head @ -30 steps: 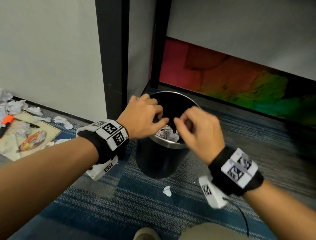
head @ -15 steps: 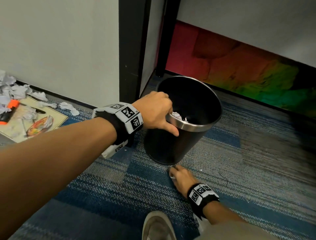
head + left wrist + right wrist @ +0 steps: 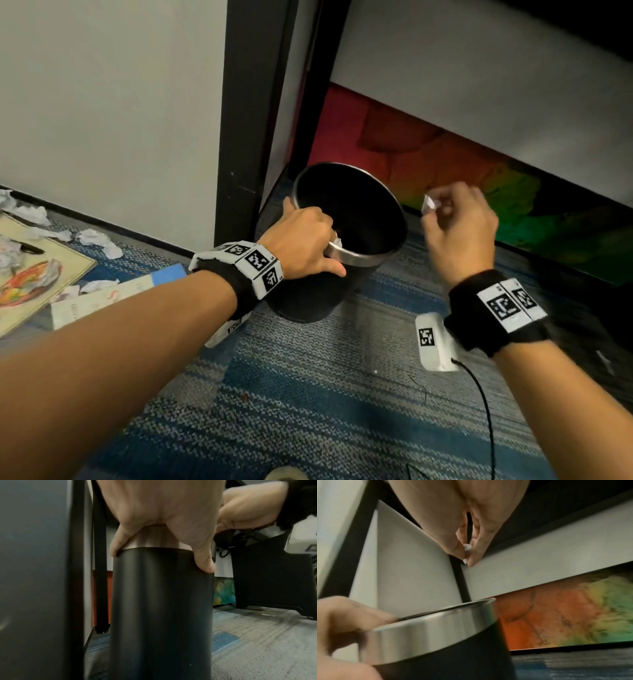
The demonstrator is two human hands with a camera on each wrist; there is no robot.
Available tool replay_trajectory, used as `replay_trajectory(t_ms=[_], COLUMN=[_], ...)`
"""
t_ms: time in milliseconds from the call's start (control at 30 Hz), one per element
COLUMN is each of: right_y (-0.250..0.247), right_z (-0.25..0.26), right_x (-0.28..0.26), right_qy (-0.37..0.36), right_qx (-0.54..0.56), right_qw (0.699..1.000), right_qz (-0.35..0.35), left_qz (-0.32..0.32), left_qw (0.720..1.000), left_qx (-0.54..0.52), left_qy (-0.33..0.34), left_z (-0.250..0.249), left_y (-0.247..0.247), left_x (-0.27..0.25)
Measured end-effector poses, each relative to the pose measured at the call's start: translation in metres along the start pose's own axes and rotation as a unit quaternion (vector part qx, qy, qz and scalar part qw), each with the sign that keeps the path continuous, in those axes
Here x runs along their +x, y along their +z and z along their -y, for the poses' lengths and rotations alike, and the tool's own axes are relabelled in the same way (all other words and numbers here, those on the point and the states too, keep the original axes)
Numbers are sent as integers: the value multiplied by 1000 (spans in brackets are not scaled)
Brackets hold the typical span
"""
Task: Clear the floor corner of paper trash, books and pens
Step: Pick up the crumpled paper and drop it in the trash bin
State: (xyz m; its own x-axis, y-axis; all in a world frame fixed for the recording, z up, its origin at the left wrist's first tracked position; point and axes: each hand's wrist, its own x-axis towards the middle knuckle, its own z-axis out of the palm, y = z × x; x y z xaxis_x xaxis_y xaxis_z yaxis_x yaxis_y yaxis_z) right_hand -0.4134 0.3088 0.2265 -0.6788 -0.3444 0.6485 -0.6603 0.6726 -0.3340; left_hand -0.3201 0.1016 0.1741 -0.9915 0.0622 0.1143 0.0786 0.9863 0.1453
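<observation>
A: Head view first. What is being held?

B: The rim of the black bin [image 3: 349,240] is being gripped by the left hand [image 3: 301,243], fingers hooked inside and thumb outside, probably so the bin is kept steady and tilted toward the drop. A small paper scrap [image 3: 430,205] is being pinched by the right hand [image 3: 459,233], raised just right of the bin's mouth, not yet over it. White paper is showing inside the bin by the left fingers.

A: Rest of the task items?

B: Well apart, at far left on the carpet [image 3: 325,394]: crumpled paper balls [image 3: 99,240], a large book [image 3: 37,274] with a black pen [image 3: 30,249] lying on it, and a second book [image 3: 102,301] beside it. The corner is judged far from cleared.

A: Left wrist view?

B: The steel band of the bin [image 3: 154,538] is being clamped, with the thumb [image 3: 204,561] pressed on the dark wall below it. The grip is closed on the bin.

A: Right wrist view?

B: The scrap [image 3: 467,550] is being squeezed between the fingertips [image 3: 476,555], high above the bin rim [image 3: 436,626]. The picture is blurred, so which fingers are meeting the thumb is possibly index and middle; it cannot be told. The scrap is being held high, likely for a clean drop into the opening.
</observation>
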Motion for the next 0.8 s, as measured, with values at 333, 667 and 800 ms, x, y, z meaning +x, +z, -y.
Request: replay_trajectory(t_ms=[333, 667, 800], right_y=[53, 100, 160], right_z=[94, 259, 322], right_x=[8, -49, -67], right_qy=[-150, -359, -372], right_qx=[-33, -14, -92], right_qw=[975, 900, 823], right_qz=[161, 247, 419], left_qz=[-113, 126, 131], left_qw=[987, 977, 947], left_qx=[-107, 50, 45], left_qy=[38, -167, -290], left_z=[27, 153, 213], left_y=[-34, -91, -68], left_x=[-35, -200, -274])
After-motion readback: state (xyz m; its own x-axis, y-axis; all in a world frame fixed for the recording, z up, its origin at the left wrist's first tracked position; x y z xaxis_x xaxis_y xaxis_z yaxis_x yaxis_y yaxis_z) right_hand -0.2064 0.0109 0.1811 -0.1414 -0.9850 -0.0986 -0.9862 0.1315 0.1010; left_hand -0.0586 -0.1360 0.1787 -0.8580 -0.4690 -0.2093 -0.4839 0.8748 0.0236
